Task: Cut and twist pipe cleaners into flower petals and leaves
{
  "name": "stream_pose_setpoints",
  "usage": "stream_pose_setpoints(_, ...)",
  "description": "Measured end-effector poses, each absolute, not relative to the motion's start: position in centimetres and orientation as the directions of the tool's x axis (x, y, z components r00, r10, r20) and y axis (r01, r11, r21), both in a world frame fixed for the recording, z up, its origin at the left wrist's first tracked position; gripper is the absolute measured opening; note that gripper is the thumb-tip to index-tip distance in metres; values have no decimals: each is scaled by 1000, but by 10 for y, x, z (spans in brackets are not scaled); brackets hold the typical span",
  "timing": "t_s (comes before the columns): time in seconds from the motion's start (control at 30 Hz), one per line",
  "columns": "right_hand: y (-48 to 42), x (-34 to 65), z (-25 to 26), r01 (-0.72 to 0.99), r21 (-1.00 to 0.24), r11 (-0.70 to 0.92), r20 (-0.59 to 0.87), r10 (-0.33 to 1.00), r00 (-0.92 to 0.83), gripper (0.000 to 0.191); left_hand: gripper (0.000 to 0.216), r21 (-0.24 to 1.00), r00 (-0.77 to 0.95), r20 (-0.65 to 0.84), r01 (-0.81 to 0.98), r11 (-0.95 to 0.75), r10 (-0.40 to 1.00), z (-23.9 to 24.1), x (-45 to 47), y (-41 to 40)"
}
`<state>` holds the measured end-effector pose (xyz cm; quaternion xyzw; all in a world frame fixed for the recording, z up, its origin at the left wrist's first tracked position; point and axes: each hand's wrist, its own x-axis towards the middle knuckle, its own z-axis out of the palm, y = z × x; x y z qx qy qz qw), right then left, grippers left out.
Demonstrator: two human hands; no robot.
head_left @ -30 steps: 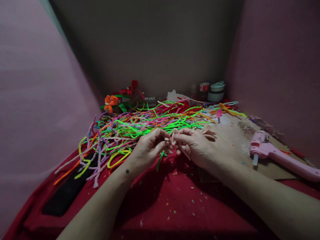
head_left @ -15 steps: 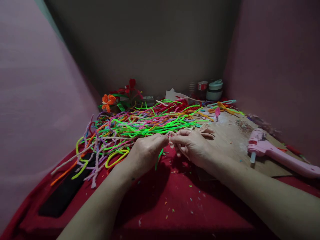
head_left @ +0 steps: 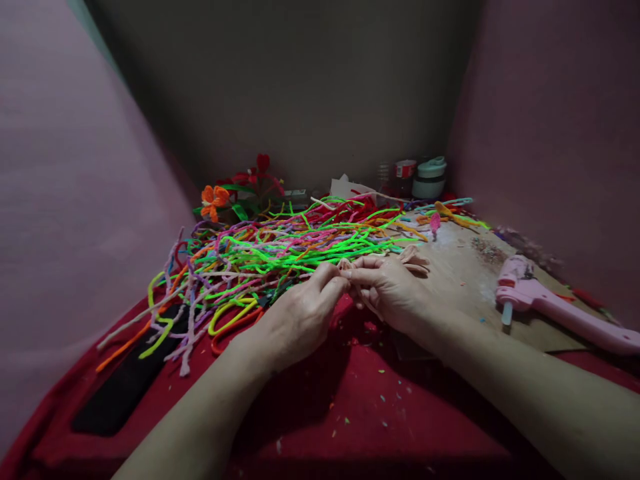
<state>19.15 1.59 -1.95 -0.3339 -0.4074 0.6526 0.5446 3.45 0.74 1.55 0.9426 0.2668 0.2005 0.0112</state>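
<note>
My left hand (head_left: 297, 313) and my right hand (head_left: 390, 290) meet fingertip to fingertip above the red cloth (head_left: 350, 407). Both pinch a small pale pink pipe-cleaner piece (head_left: 345, 265) between thumbs and forefingers. Most of that piece is hidden by the fingers. Just behind the hands spreads a big tangle of coloured pipe cleaners (head_left: 270, 250), green, pink, orange and purple. A folded pale pink pipe-cleaner shape (head_left: 415, 257) lies on the board right behind my right hand.
A pink glue gun (head_left: 550, 303) lies on a brown board (head_left: 465, 287) at the right. Finished pipe-cleaner flowers (head_left: 235, 190) and jars (head_left: 423, 177) stand at the back wall. A black flat object (head_left: 125, 380) lies at the left. Walls close in on three sides.
My left hand has turned over, back of hand now up, and closed in on the right fingertips. The green piece that hung below the hands is no longer visible.
</note>
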Motion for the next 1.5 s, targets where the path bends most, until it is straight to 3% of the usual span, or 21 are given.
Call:
stream_pose_setpoints(0.1, 15, 190, -17, -476, -876, -79, 13, 982, -186, 23, 15, 435, 596, 477, 479, -763, 646, 19, 36, 4)
stream_pose_setpoints(0.2, 14, 188, -15, -497, -867, -42, 50, 984, -169, 24, 13, 814, 390, 332, 341, -469, 859, 24, 38, 3)
stream_pose_setpoints(0.27, 14, 188, -14, -506, -862, -27, 58, 987, -153, 23, 22, 938, 315, 209, 203, -280, 926, 28, 39, 5)
stream_pose_setpoints(0.33, 14, 188, -15, -502, -864, -28, 51, 988, -143, 22, 30, 984, 269, 123, 92, -153, 955, 30, 37, 9)
stream_pose_setpoints(0.5, 16, 187, -17, -516, -856, -36, 36, 991, -129, 23, 20, 988, 420, -152, 74, 133, 895, 28, 32, 17)
stream_pose_setpoints(0.6, 15, 188, -18, -487, -873, -40, 29, 991, -134, 21, 18, 982, 413, -177, 134, 133, 893, 27, 33, 15)
stream_pose_setpoints(0.73, 14, 188, -19, -440, -897, -42, 27, 988, -150, 21, 14, 943, 362, 33, 297, -149, 932, 23, 39, 10)
stream_pose_setpoints(0.83, 13, 187, -19, -488, -871, -50, 34, 986, -161, 21, 10, 691, 385, 363, 500, -522, 849, 17, 43, 7)
stream_pose_setpoints(0.9, 12, 187, -18, -526, -848, -73, 19, 985, -169, 20, 11, 504, 437, 489, 565, -653, 755, 13, 44, 5)
stream_pose_setpoints(0.93, 12, 187, -18, -539, -838, -88, 10, 984, -177, 19, 11, 468, 445, 505, 579, -668, 739, 11, 45, 5)
stream_pose_setpoints(0.97, 12, 187, -17, -547, -831, -101, 4, 982, -187, 19, 9, 483, 434, 501, 577, -659, 748, 10, 45, 6)
stream_pose_setpoints(1.03, 12, 188, -15, -556, -823, -115, 9, 976, -216, 17, 4, 640, 396, 424, 504, -579, 814, 8, 45, 8)
stream_pose_setpoints(1.1, 13, 188, -13, -574, -808, -131, 26, 966, -256, 14, 17, 841, 406, 274, 338, -422, 872, 5, 46, 11)
stream_pose_setpoints(1.17, 14, 189, -12, -603, -778, -174, 5, 959, -284, 12, 24, 933, 441, 197, 191, -306, 876, 0, 48, 13)
stream_pose_setpoints(1.37, 18, 192, -12, -687, -655, -314, -110, 939, -325, 14, 31, 831, 367, 378, 270, -487, 850, -15, 51, 15)
stream_pose_setpoints(1.5, 19, 192, -13, -712, -608, -350, -157, 933, -325, 13, 39, 822, 359, 399, 266, -503, 844, -15, 52, 16)
